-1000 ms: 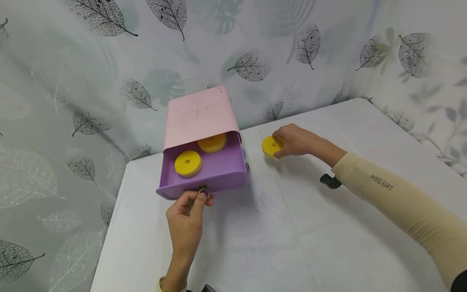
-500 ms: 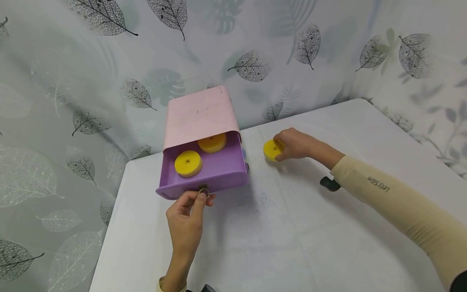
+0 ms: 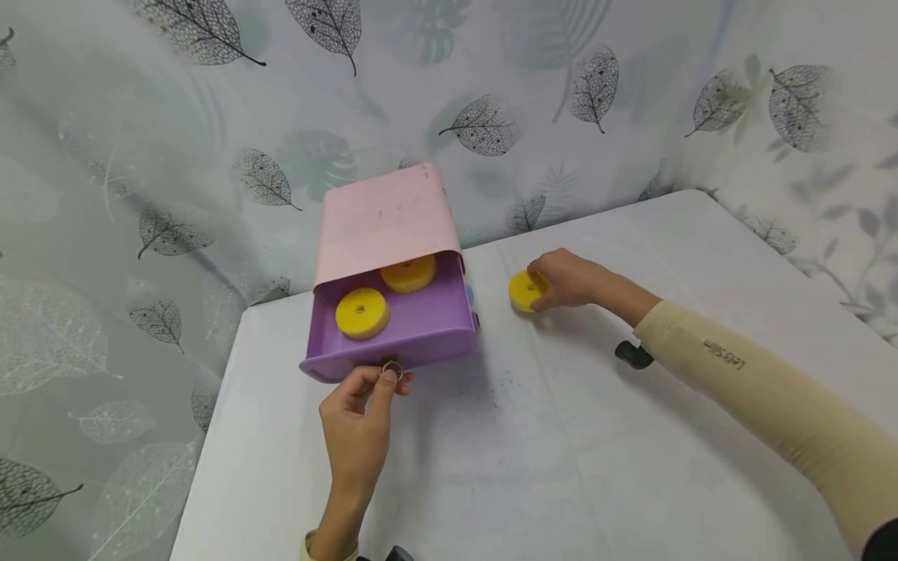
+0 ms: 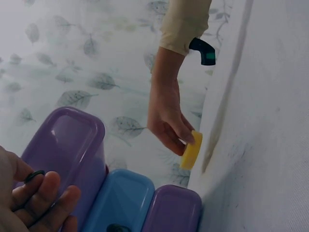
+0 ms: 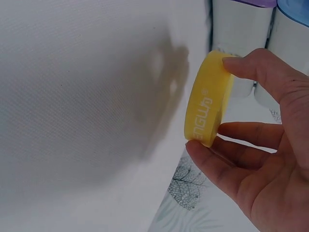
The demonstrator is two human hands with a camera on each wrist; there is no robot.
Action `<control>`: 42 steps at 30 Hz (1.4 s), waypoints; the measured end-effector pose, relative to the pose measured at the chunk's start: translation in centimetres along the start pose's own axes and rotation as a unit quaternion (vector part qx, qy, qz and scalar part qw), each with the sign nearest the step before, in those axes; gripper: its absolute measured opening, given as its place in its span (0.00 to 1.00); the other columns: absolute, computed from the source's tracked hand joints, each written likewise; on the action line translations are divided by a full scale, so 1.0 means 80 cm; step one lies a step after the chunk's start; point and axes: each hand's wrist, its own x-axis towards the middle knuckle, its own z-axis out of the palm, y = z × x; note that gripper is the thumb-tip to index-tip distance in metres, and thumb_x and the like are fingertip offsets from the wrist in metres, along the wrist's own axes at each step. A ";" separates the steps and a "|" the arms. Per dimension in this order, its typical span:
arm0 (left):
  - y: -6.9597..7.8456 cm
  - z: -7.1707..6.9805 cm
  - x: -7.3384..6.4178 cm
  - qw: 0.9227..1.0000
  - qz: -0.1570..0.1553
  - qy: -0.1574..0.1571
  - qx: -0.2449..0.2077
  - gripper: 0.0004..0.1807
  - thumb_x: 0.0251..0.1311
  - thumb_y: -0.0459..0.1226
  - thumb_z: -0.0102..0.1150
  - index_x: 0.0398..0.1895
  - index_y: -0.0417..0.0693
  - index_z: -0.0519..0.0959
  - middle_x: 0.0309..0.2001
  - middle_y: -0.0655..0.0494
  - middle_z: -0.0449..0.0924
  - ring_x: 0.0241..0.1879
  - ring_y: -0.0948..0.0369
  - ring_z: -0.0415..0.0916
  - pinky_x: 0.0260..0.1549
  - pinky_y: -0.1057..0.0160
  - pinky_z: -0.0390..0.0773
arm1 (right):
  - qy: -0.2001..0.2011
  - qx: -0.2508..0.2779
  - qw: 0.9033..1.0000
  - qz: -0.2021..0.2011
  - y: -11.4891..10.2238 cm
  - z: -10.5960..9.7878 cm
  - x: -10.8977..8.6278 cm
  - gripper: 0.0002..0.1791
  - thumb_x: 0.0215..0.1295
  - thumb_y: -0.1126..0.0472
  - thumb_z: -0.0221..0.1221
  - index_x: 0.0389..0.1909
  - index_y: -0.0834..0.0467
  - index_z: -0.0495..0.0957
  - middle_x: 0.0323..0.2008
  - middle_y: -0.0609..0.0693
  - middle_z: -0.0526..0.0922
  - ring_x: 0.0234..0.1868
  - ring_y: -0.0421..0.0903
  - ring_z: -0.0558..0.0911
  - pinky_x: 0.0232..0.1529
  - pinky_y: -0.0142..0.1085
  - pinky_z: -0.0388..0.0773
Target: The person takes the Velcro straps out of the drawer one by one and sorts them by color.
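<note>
My left hand pinches the small metal ring pull on the front of a purple drawer, pulled out of a pink cabinet. Inside the drawer are two yellow discs with centre holes: one near the front, another partly hidden under the cabinet top. To the right of the cabinet, my right hand grips a third yellow disc by its edge, thumb on one side and fingers on the other. White lettering runs along its rim. It is low over the table; contact cannot be told.
Below the pulled-out drawer, a blue drawer and another purple drawer show in the left wrist view. The white-covered table meets a leaf-patterned wall covering behind the cabinet. Faint purple specks mark the cloth beside the drawer.
My right hand, with its yellow disc, has shifted slightly right and nearer to me. The left hand and the drawer stay where they were.
</note>
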 end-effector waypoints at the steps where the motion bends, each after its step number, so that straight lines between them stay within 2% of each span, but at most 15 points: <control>1: 0.000 0.000 0.000 1.000 0.000 0.001 0.000 0.09 0.72 0.28 0.59 0.30 0.36 0.82 0.31 0.39 0.86 0.33 0.47 0.85 0.46 0.61 0.80 | 0.000 0.003 1.000 0.002 0.000 0.001 0.000 0.34 0.59 0.58 0.75 0.60 0.75 0.76 0.50 0.62 0.83 0.47 0.56 0.78 0.57 0.50 0.76; 6: 0.002 0.000 -0.001 1.000 -0.002 0.002 -0.002 0.09 0.72 0.27 0.59 0.31 0.36 0.83 0.31 0.40 0.86 0.33 0.44 0.85 0.46 0.61 0.80 | -0.003 0.013 1.000 0.009 0.002 0.007 0.003 0.34 0.60 0.58 0.75 0.60 0.75 0.76 0.51 0.63 0.83 0.48 0.57 0.78 0.58 0.51 0.75; 13: 0.001 0.000 -0.001 1.000 0.006 0.000 0.001 0.09 0.72 0.27 0.59 0.31 0.37 0.83 0.31 0.42 0.86 0.34 0.51 0.86 0.47 0.62 0.80 | -0.007 0.008 1.000 0.014 0.006 0.017 0.005 0.34 0.59 0.58 0.76 0.60 0.74 0.76 0.51 0.62 0.83 0.47 0.55 0.78 0.57 0.50 0.76; 21: 0.002 0.000 -0.001 1.000 0.009 -0.001 0.005 0.08 0.72 0.27 0.58 0.32 0.37 0.83 0.32 0.45 0.87 0.34 0.53 0.85 0.47 0.62 0.80 | -0.005 -0.005 1.000 0.005 0.009 0.026 0.002 0.34 0.59 0.56 0.76 0.59 0.73 0.77 0.49 0.60 0.83 0.48 0.57 0.78 0.56 0.51 0.75; 32: 0.001 0.001 -0.002 1.000 0.003 -0.002 0.001 0.08 0.72 0.27 0.59 0.32 0.38 0.83 0.32 0.46 0.87 0.34 0.53 0.86 0.48 0.61 0.80 | -0.013 -0.022 0.999 0.038 0.002 0.013 -0.006 0.41 0.61 0.50 0.74 0.69 0.66 0.71 0.60 0.63 0.79 0.59 0.61 0.77 0.57 0.60 0.75; 37: 0.001 0.001 -0.002 1.000 0.001 -0.001 0.003 0.08 0.72 0.28 0.59 0.32 0.37 0.83 0.32 0.46 0.87 0.34 0.51 0.85 0.47 0.61 0.80 | 0.011 -0.007 1.000 0.019 -0.005 -0.003 -0.007 0.39 0.64 0.50 0.71 0.70 0.66 0.70 0.63 0.65 0.77 0.62 0.62 0.76 0.58 0.60 0.75; 42: 0.002 0.002 -0.002 1.000 0.004 0.002 0.006 0.08 0.72 0.28 0.59 0.32 0.37 0.83 0.32 0.46 0.87 0.33 0.50 0.85 0.48 0.61 0.79 | 0.068 0.025 0.997 -0.020 -0.022 -0.016 -0.014 0.34 0.66 0.54 0.69 0.69 0.64 0.72 0.62 0.61 0.79 0.60 0.59 0.78 0.56 0.57 0.77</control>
